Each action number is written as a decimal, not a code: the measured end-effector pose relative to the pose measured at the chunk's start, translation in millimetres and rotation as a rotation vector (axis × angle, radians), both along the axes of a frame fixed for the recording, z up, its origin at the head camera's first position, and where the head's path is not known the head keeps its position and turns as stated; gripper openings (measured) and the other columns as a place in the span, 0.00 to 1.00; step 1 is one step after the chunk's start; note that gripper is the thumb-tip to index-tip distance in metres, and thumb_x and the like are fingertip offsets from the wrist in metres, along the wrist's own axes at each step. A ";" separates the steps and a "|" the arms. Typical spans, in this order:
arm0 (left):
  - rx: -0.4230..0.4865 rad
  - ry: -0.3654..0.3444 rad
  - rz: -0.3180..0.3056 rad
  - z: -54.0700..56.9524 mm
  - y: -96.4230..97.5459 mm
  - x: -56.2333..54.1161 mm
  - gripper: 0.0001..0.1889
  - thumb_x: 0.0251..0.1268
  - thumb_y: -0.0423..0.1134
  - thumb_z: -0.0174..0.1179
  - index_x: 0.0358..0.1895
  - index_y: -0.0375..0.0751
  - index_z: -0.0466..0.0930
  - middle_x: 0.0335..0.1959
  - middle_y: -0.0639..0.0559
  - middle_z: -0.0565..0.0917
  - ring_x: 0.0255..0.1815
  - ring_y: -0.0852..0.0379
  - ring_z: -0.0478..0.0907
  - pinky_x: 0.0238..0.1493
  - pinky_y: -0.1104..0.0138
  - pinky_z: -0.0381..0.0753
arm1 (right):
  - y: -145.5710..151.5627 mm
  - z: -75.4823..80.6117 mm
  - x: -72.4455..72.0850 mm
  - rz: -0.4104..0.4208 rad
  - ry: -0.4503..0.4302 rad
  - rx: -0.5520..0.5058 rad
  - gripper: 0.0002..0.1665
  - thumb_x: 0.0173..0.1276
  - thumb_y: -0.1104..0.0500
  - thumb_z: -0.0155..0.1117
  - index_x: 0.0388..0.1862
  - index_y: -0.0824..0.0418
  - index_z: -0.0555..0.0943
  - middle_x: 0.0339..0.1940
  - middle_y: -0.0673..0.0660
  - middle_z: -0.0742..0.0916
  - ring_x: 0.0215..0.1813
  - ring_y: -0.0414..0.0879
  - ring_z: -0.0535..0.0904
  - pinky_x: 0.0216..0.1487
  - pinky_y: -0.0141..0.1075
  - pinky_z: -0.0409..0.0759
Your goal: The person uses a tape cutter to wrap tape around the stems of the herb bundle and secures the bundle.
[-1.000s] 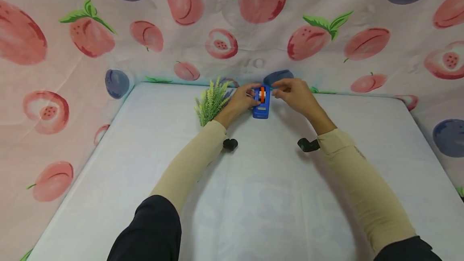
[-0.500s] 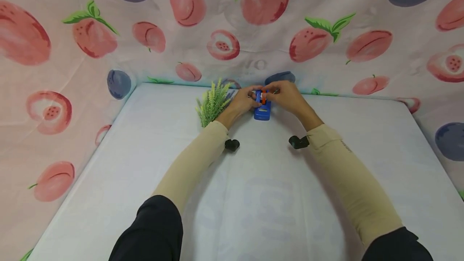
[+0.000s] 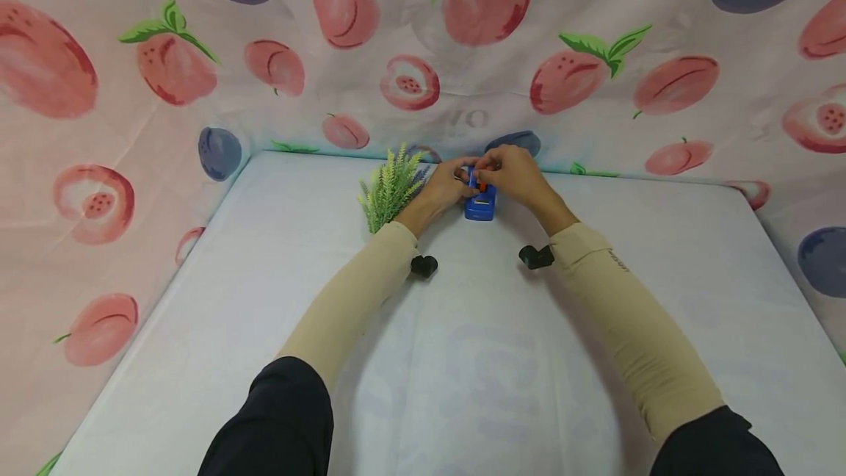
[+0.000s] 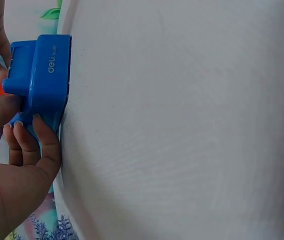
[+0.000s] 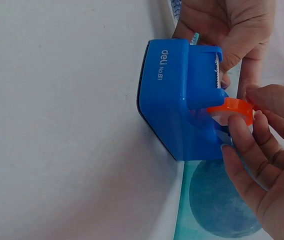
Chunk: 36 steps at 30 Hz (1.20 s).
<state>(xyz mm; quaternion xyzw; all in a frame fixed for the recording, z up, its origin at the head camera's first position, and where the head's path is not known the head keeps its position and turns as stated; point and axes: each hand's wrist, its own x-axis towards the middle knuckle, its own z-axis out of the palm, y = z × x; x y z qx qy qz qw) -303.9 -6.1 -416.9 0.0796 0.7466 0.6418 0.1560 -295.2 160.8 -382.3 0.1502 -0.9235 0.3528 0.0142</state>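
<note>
A blue tape dispenser stands on the white tabletop near the back edge, its serrated cutter showing in the right wrist view. My left hand grips it from the left side, thumb and fingers against its body. An orange wheel, apparently the tape roll's hub, sits in the dispenser. My right hand pinches this wheel between thumb and fingers, as the right wrist view shows. In the head view the fingers hide most of the wheel. Whether it is fully seated cannot be seen.
A bunch of green and purple artificial flowers lies just left of my left hand. Behind the table hangs a fruit-patterned cloth. Black wrist mounts protrude under both forearms.
My right hand has moved left to the dispenser and taken hold of the orange wheel. The left hand stays on the dispenser. The head view has shifted slightly.
</note>
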 end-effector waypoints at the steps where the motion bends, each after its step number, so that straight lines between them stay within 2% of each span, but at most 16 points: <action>1: 0.001 0.002 0.000 -0.1 -0.1 0.1 0.34 0.60 0.16 0.63 0.70 0.44 0.76 0.37 0.47 0.71 0.34 0.54 0.76 0.38 0.65 0.82 | -0.1 0.2 0.3 -0.002 0.000 -0.003 0.10 0.71 0.58 0.68 0.42 0.65 0.87 0.41 0.61 0.85 0.43 0.52 0.79 0.40 0.41 0.75; 5: -0.001 0.006 -0.001 -0.7 -0.5 -0.1 0.33 0.61 0.17 0.63 0.69 0.44 0.76 0.37 0.47 0.71 0.33 0.55 0.75 0.40 0.61 0.82 | -0.2 0.6 1.6 0.004 0.019 -0.017 0.09 0.71 0.59 0.68 0.41 0.66 0.87 0.43 0.61 0.83 0.44 0.53 0.79 0.42 0.42 0.76; 9: -0.004 0.001 -0.004 -0.9 -0.5 -0.5 0.32 0.62 0.18 0.63 0.69 0.44 0.76 0.37 0.45 0.71 0.33 0.54 0.75 0.42 0.58 0.82 | 0.3 -0.6 1.0 0.032 0.076 -0.015 0.08 0.70 0.60 0.69 0.39 0.66 0.87 0.42 0.60 0.82 0.42 0.53 0.79 0.41 0.42 0.76; 12: -0.012 -0.007 -0.008 -0.9 -0.3 -0.6 0.32 0.63 0.18 0.62 0.70 0.44 0.75 0.38 0.45 0.70 0.35 0.53 0.78 0.41 0.60 0.81 | 1.3 -2.9 -0.9 0.071 0.108 0.012 0.08 0.71 0.60 0.67 0.40 0.65 0.85 0.41 0.60 0.83 0.37 0.51 0.77 0.37 0.40 0.75; 17: -0.025 -0.013 -0.013 -0.9 -0.3 -0.5 0.34 0.63 0.17 0.60 0.71 0.45 0.74 0.40 0.43 0.71 0.40 0.50 0.83 0.40 0.63 0.81 | 2.7 -5.6 -1.7 0.150 0.087 0.041 0.05 0.75 0.61 0.62 0.43 0.63 0.80 0.34 0.61 0.85 0.30 0.49 0.76 0.30 0.38 0.73; 21: -0.035 0.002 -0.018 -1.4 -0.6 -1.0 0.33 0.63 0.17 0.59 0.71 0.45 0.75 0.40 0.43 0.71 0.40 0.50 0.81 0.40 0.62 0.80 | 3.1 -7.7 -2.5 0.174 0.068 -0.001 0.05 0.76 0.63 0.60 0.46 0.63 0.79 0.36 0.62 0.85 0.29 0.49 0.79 0.30 0.37 0.77; 24: -0.043 0.022 -0.021 -1.6 -1.1 -1.5 0.32 0.62 0.18 0.60 0.69 0.45 0.76 0.39 0.45 0.71 0.36 0.52 0.76 0.39 0.61 0.78 | 3.3 -9.4 -4.8 0.181 0.046 -0.036 0.07 0.75 0.65 0.58 0.49 0.64 0.79 0.39 0.60 0.85 0.31 0.50 0.81 0.32 0.37 0.80; 29: -0.038 0.032 -0.026 -0.9 -1.5 -1.5 0.30 0.63 0.18 0.61 0.68 0.44 0.76 0.39 0.43 0.72 0.34 0.54 0.73 0.38 0.60 0.78 | 4.5 -10.0 -7.2 0.196 -0.005 -0.099 0.06 0.73 0.66 0.60 0.47 0.63 0.80 0.39 0.60 0.84 0.33 0.51 0.82 0.35 0.38 0.83; 32: -0.036 0.031 -0.031 -0.7 -1.7 -1.6 0.30 0.63 0.19 0.61 0.68 0.43 0.76 0.39 0.43 0.72 0.33 0.54 0.73 0.38 0.60 0.77 | 6.2 -10.0 -6.8 0.191 -0.035 -0.158 0.06 0.74 0.64 0.62 0.47 0.64 0.82 0.41 0.60 0.83 0.34 0.51 0.83 0.36 0.39 0.84; 36: -0.052 0.028 -0.029 -0.4 -2.5 -1.8 0.29 0.64 0.21 0.64 0.68 0.42 0.75 0.37 0.46 0.70 0.32 0.54 0.71 0.36 0.60 0.76 | 8.1 -10.8 -6.6 0.163 -0.030 -0.246 0.12 0.77 0.60 0.61 0.51 0.64 0.85 0.42 0.63 0.86 0.35 0.52 0.84 0.37 0.38 0.85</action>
